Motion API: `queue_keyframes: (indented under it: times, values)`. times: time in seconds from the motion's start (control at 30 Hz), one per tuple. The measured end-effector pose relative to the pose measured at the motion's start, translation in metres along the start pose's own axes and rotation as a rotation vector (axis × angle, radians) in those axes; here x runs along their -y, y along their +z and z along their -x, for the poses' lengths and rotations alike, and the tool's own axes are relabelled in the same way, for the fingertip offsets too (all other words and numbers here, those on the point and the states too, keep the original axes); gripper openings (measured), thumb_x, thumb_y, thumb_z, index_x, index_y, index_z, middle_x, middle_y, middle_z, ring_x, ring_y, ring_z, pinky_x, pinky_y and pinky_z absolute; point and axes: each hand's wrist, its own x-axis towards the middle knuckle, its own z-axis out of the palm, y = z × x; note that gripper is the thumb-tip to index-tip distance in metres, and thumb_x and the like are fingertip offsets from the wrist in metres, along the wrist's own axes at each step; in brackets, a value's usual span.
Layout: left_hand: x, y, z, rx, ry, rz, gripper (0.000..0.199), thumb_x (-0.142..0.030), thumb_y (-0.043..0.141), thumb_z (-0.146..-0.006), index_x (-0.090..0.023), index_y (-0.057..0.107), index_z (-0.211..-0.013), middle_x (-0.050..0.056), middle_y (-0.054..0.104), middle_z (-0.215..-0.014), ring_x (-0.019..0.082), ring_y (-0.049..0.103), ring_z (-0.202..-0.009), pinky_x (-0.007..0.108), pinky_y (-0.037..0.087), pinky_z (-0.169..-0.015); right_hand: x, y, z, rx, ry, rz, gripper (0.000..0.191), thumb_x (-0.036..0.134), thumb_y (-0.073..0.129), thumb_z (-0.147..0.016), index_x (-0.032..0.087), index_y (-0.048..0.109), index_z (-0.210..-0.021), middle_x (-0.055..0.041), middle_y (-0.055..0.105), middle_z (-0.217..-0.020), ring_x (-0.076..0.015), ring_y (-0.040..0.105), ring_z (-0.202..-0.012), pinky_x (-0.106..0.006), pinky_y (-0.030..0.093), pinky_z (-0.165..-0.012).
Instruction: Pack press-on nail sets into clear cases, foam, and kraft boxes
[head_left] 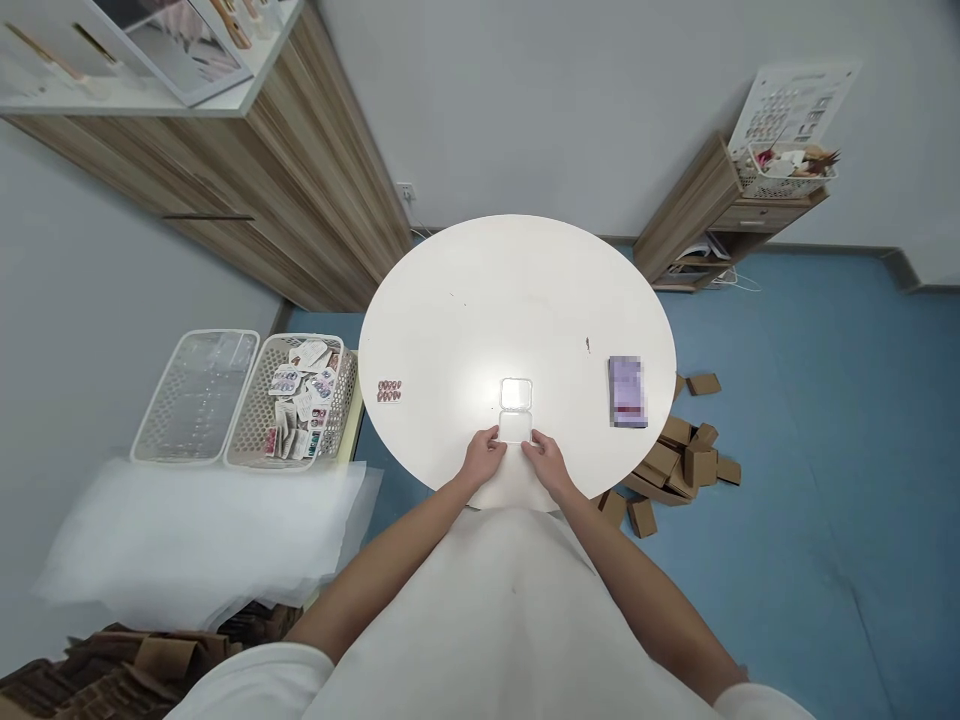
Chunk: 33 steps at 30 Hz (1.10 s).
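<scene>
Transparent plastic shows at the fingers: the left hand point(484, 455) and right hand point(546, 462) grasp the near corners of a hinged case point(515, 428), thumbs and fingertips drawn in around its edge. Any lettering on it is too small to read. Squarish with rounded corners, it lies open at the near side of the white oval bench point(510, 290), its lid point(516, 394) pointing away. Well left sit two rows of reddish ovals point(389, 391), probably press-on nails. Well right lies a purple pack point(627, 390), its print blurred into blocks.
</scene>
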Motion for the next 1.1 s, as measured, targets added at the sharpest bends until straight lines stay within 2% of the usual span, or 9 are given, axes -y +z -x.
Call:
queue_keyframes:
  times: [0.2, 0.37, 0.53, 0.67, 0.77, 0.83, 0.93, 1.03, 1.1]
  values:
    - [-0.01, 0.004, -0.011, -0.043, 0.0, -0.01, 0.042, -0.02, 0.051, -0.071, -0.017, 0.052, -0.113, 0.009, 0.052, -0.112, 0.017, 0.055, -0.092, 0.028, 0.041, -0.082, 0.01, -0.006, -0.01, 0.048, -0.041, 0.048, 0.046, 0.039, 0.052, -0.069, 0.018, 0.054, -0.11, -0.0074, 0.058, -0.103, -0.022, 0.058, -0.09, -0.032, 0.047, -0.072]
    - [-0.005, 0.005, -0.014, -0.044, 0.002, -0.007, 0.04, -0.017, 0.051, -0.07, -0.018, 0.054, -0.11, 0.007, 0.054, -0.108, 0.015, 0.055, -0.088, 0.028, 0.042, -0.081, 0.009, -0.007, -0.011, 0.062, -0.046, 0.012, 0.046, 0.037, 0.051, -0.069, 0.02, 0.052, -0.111, -0.0069, 0.054, -0.109, -0.0203, 0.059, -0.088, -0.029, 0.048, -0.069]
    - [-0.001, 0.008, -0.015, -0.095, -0.021, 0.002, 0.043, -0.018, 0.052, -0.071, -0.018, 0.051, -0.114, 0.008, 0.053, -0.111, 0.015, 0.055, -0.089, 0.028, 0.042, -0.082, 0.001, -0.005, -0.015, 0.071, -0.051, -0.043, 0.048, 0.035, 0.051, -0.069, 0.02, 0.047, -0.114, -0.008, 0.044, -0.119, -0.0181, 0.057, -0.09, -0.028, 0.048, -0.072]
    - [0.003, 0.01, -0.012, -0.135, -0.047, 0.006, 0.046, -0.019, 0.052, -0.074, -0.017, 0.045, -0.119, 0.01, 0.053, -0.11, 0.014, 0.055, -0.091, 0.029, 0.042, -0.083, -0.012, -0.006, -0.017, 0.023, -0.053, -0.05, 0.048, 0.034, 0.05, -0.07, 0.02, 0.044, -0.115, -0.009, 0.045, -0.114, -0.0169, 0.055, -0.089, -0.029, 0.048, -0.074]
    - [0.011, 0.004, -0.005, -0.159, -0.066, 0.005, 0.045, -0.021, 0.054, -0.074, -0.016, 0.046, -0.118, 0.01, 0.053, -0.111, 0.014, 0.054, -0.093, 0.029, 0.042, -0.083, -0.021, -0.01, -0.019, -0.011, -0.049, -0.062, 0.041, 0.035, 0.05, -0.07, 0.02, 0.046, -0.108, -0.0079, 0.05, -0.105, -0.016, 0.055, -0.084, -0.03, 0.047, -0.073]
    - [0.019, -0.007, 0.002, -0.173, -0.082, 0.008, 0.042, -0.023, 0.054, -0.074, -0.016, 0.048, -0.115, 0.011, 0.053, -0.111, 0.015, 0.054, -0.094, 0.029, 0.042, -0.083, -0.022, -0.013, -0.018, -0.01, -0.046, -0.066, 0.034, 0.036, 0.05, -0.071, 0.019, 0.047, -0.101, -0.0059, 0.053, -0.095, -0.0155, 0.054, -0.08, -0.03, 0.046, -0.071]
    - [0.031, -0.036, 0.01, -0.21, -0.109, 0.009, 0.037, -0.027, 0.054, -0.074, -0.017, 0.052, -0.11, 0.01, 0.055, -0.111, 0.016, 0.054, -0.095, 0.029, 0.043, -0.083, -0.015, -0.012, -0.015, -0.033, -0.096, -0.023, 0.026, 0.037, 0.048, -0.072, 0.02, 0.048, -0.092, -0.0039, 0.053, -0.084, -0.0153, 0.051, -0.076, -0.029, 0.045, -0.065]
    - [0.042, -0.077, 0.009, -0.292, -0.108, -0.005, 0.034, -0.03, 0.054, -0.074, -0.017, 0.055, -0.105, 0.01, 0.058, -0.106, 0.016, 0.055, -0.091, 0.029, 0.044, -0.08, 0.0, 0.002, -0.009, -0.049, -0.179, 0.061, 0.022, 0.038, 0.048, -0.073, 0.02, 0.05, -0.087, -0.0034, 0.052, -0.079, -0.0157, 0.049, -0.073, -0.028, 0.042, -0.06]
    - [0.046, -0.107, 0.002, -0.353, -0.077, -0.022, 0.034, -0.031, 0.054, -0.073, -0.015, 0.056, -0.103, 0.009, 0.06, -0.101, 0.016, 0.056, -0.087, 0.029, 0.045, -0.077, 0.011, 0.021, -0.006, -0.023, -0.226, 0.102, 0.021, 0.037, 0.047, -0.073, 0.02, 0.051, -0.085, -0.0032, 0.053, -0.077, -0.0159, 0.049, -0.072, -0.028, 0.041, -0.059]
